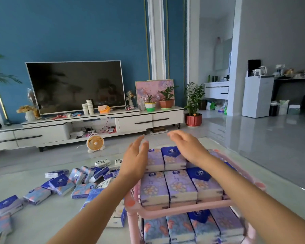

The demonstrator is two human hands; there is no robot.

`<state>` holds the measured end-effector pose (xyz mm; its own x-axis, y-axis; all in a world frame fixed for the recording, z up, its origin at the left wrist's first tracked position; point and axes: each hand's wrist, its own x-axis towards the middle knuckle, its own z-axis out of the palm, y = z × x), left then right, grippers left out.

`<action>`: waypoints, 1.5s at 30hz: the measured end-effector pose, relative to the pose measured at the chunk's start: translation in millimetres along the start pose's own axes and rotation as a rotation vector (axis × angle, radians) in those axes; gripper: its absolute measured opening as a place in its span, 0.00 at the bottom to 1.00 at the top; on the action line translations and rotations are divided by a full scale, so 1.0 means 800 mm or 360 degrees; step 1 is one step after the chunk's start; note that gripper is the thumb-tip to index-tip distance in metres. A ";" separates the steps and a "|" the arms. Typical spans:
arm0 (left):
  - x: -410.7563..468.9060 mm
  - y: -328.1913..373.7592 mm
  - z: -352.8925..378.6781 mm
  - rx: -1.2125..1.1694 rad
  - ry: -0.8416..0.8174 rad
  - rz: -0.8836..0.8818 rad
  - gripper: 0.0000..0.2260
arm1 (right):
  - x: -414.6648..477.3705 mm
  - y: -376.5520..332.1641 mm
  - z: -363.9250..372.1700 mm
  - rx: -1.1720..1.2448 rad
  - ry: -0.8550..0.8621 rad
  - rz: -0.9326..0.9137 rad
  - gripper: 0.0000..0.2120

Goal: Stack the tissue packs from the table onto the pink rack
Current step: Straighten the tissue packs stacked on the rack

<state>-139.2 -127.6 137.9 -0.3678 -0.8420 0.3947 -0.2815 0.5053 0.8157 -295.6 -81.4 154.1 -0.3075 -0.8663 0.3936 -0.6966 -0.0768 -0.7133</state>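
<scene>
The pink rack [183,207] stands at the lower right, its top shelf filled with rows of purple tissue packs [180,186] and a lower shelf filled with more blue and purple packs [206,226]. My left hand [135,160] hovers at the left edge of the top stack, fingers straight and empty. Above the far row my right hand [187,144] is spread flat, holding nothing. Several loose tissue packs [60,184] lie scattered on the pale table surface [42,222] to the left.
A small orange fan [95,143] sits on the floor beyond the table. A white TV cabinet [88,127] with a television [76,86] and potted plants runs along the blue wall. A red plant pot [193,119] stands by the doorway.
</scene>
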 end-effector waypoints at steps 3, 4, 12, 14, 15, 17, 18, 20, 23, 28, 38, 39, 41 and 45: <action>0.001 0.001 -0.002 0.0218 -0.0032 0.0273 0.20 | -0.003 0.019 -0.043 -0.0090 0.0080 0.0028 0.16; 0.002 0.001 0.000 0.0325 -0.0116 0.0357 0.21 | -0.006 0.031 -0.054 -0.0228 0.0058 0.0060 0.16; 0.008 -0.006 0.017 0.0834 -0.0601 0.0422 0.37 | -0.028 0.079 -0.067 -0.0668 -0.0508 0.0180 0.23; 0.008 -0.007 0.018 0.0785 -0.0564 0.0409 0.33 | -0.028 0.077 -0.065 -0.0776 -0.0543 0.0178 0.23; 0.008 -0.006 0.018 0.0767 -0.0545 0.0416 0.30 | -0.028 0.076 -0.065 -0.0804 -0.0544 0.0178 0.23; 0.007 -0.005 0.019 0.0731 -0.0530 0.0416 0.24 | -0.029 0.076 -0.064 -0.0820 -0.0546 0.0176 0.23; 0.007 -0.005 0.018 0.0711 -0.0538 0.0412 0.22 | -0.030 0.075 -0.065 -0.0800 -0.0543 0.0182 0.23; 0.006 -0.003 0.016 0.0610 -0.0542 0.0402 0.20 | -0.033 0.069 -0.069 -0.0675 -0.0477 0.0191 0.23; 0.001 0.006 0.008 0.0119 -0.0400 0.0243 0.18 | -0.034 0.046 -0.073 -0.0379 -0.0136 0.0103 0.22; -0.007 0.004 -0.008 -0.0030 -0.0184 -0.0062 0.14 | -0.034 0.006 -0.034 -0.0265 -0.0347 -0.0004 0.21; -0.030 -0.013 -0.018 0.0134 -0.0389 -0.0186 0.13 | -0.033 0.004 -0.004 -0.0813 -0.0628 0.0100 0.24; -0.031 -0.012 -0.018 0.0143 -0.0387 -0.0184 0.16 | -0.032 0.003 -0.002 -0.0831 -0.0623 0.0097 0.24; -0.033 -0.012 -0.018 0.0175 -0.0350 -0.0203 0.19 | -0.032 0.001 0.002 -0.0852 -0.0612 0.0086 0.25; -0.035 -0.010 -0.018 0.0139 -0.0338 -0.0195 0.14 | -0.032 -0.001 0.008 -0.0858 -0.0584 0.0065 0.25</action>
<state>-113.6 -111.2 126.4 -0.5014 -0.8441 0.1899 -0.4075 0.4240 0.8088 -282.8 -62.2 140.7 -0.1658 -0.9828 0.0809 -0.9458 0.1352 -0.2953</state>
